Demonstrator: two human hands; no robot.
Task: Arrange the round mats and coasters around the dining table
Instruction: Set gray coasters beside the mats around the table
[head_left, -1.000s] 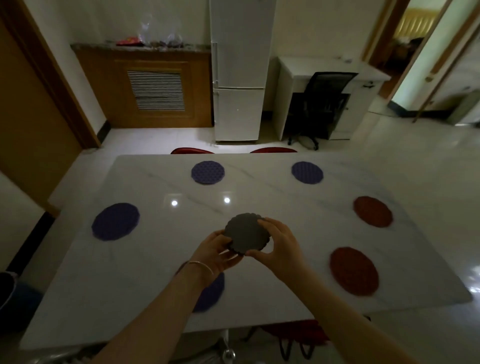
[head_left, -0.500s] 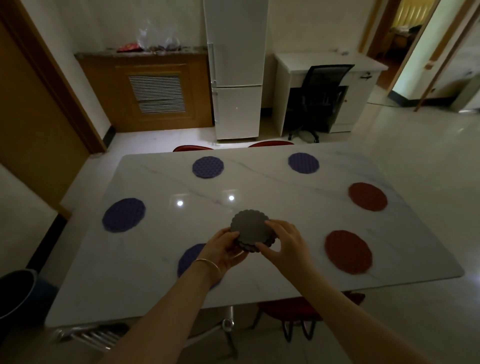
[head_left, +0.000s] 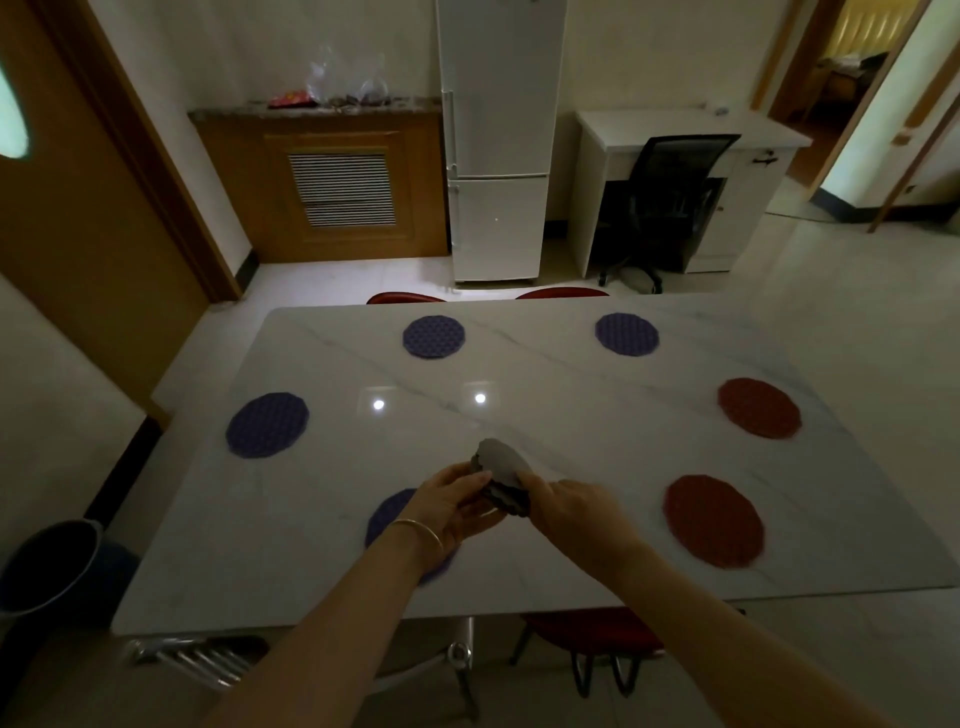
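1. Head view: left hand (head_left: 451, 501) and right hand (head_left: 569, 506) both closed on a tilted stack of grey coasters (head_left: 501, 475) above the desk (head_left: 545, 415), near its front edge.
2. Four purple mats, e.g. (head_left: 267, 424), lie along the left and far edges; two red mats, e.g. (head_left: 712, 520), along the right.

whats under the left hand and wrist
A purple mat lies on the table beneath the left hand; only its left and lower edges show. The rest is covered, so anything else there can't be seen.
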